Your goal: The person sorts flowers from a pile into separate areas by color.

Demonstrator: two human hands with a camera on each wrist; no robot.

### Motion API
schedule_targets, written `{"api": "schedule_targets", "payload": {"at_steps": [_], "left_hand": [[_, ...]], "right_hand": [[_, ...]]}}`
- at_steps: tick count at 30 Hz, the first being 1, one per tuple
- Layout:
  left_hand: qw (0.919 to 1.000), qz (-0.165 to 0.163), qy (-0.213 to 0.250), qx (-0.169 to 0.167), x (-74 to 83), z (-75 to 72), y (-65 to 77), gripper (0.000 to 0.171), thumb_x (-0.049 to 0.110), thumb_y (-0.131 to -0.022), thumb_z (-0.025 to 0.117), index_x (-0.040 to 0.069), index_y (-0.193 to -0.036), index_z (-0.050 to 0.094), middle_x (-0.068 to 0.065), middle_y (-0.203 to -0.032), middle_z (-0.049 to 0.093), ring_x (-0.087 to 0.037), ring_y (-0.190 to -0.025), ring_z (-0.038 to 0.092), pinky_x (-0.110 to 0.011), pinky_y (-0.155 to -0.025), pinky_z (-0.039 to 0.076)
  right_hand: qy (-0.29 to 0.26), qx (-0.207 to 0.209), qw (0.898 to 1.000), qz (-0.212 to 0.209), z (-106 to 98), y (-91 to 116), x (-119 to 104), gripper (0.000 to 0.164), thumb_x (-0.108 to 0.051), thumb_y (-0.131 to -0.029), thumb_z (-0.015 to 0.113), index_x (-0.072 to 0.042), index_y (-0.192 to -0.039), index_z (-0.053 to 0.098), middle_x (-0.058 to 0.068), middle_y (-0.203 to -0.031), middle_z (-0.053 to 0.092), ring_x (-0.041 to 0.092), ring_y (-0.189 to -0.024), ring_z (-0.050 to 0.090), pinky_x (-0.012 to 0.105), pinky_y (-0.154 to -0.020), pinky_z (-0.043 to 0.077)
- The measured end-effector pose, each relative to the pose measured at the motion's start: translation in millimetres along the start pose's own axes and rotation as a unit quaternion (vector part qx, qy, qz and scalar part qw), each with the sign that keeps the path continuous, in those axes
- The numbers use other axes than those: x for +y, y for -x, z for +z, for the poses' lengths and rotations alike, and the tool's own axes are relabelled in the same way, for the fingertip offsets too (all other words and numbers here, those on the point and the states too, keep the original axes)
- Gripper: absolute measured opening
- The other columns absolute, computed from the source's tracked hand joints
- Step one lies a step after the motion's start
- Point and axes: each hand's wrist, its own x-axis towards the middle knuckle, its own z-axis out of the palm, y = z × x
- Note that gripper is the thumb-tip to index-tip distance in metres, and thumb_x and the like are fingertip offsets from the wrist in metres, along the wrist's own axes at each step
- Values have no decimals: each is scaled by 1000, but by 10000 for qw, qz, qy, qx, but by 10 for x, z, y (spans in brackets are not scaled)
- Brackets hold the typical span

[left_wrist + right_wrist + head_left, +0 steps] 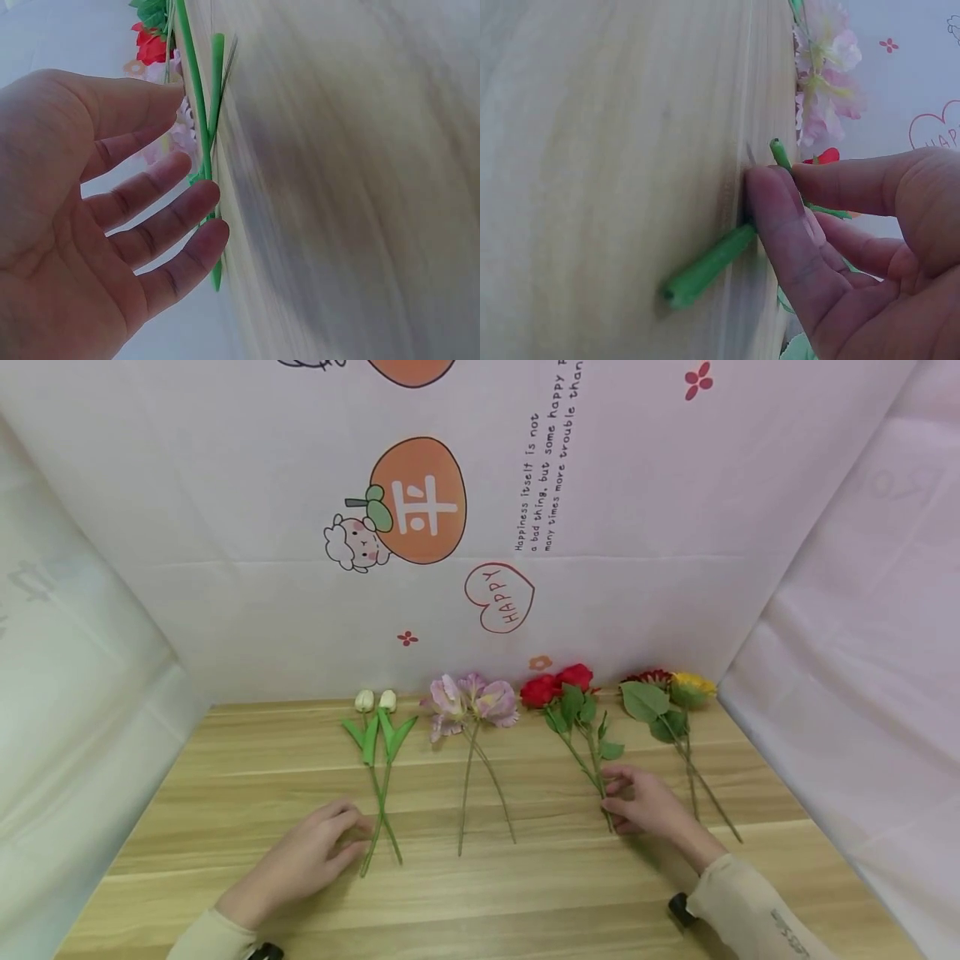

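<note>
Two white tulips (375, 735) lie with crossed green stems at the left of the wooden table. Beside their lower stems is my left hand (318, 852), its thumb apart from loosely bent fingers (172, 225), fingertips right at the stems (206, 127). Two red roses (558, 689) lie right of the middle, heads toward the back. My right hand (645, 806) is at their lower stems, where thumb and index finger pinch a green rose stem (780, 154). A second stem end (705, 266) sticks out past the fingers. Part of the stems is hidden behind the fingers.
Two pale purple flowers (472, 702) lie between tulips and roses, their thin stems crossed. At the far right lie a dark red flower (648, 677) and a yellow flower (693, 685) with large leaves. A printed white cloth (637, 527) stands behind the table (450, 910).
</note>
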Motion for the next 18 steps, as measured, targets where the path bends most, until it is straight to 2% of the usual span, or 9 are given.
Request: {"api": "schedule_targets", "payload": {"at_steps": [7, 14, 16, 18], "left_hand": [[9999, -56, -61, 93, -6, -96, 31, 24, 11, -88, 80, 13, -110, 72, 6, -112, 64, -17, -105, 65, -42, -91, 57], [9995, -15, -278, 131, -66, -193, 56, 23, 12, -87, 81, 14, -108, 72, 6, -111, 65, -18, -102, 66, -42, -88, 58], [9991, 14, -344, 243, -73, -222, 67, 24, 11, -86, 82, 14, -107, 71, 4, -111, 65, -20, -102, 66, -42, -87, 58], [9982, 78, -416, 429, -89, -243, 73, 25, 9, -85, 82, 12, -107, 71, 0, -112, 65, -22, -102, 66, -43, -87, 58]], "right_hand": [[44, -66, 9999, -119, -24, -5, -7, 50, -1, -96, 67, 8, -141, 47, 24, -117, 58, 25, -73, 68, 39, -62, 62], [-143, -71, 9997, -202, -130, 17, -5, 45, -9, -101, 63, 7, -141, 47, 25, -119, 59, 29, -81, 68, 41, -64, 63], [148, 9, 9989, -438, -173, 40, -31, 44, -13, -102, 63, 6, -140, 49, 26, -122, 60, 30, -87, 68, 39, -67, 62], [731, 222, 9937, -819, -231, 73, -81, 43, -18, -103, 63, 5, -138, 53, 23, -121, 63, 31, -92, 69, 40, -71, 62]]}}
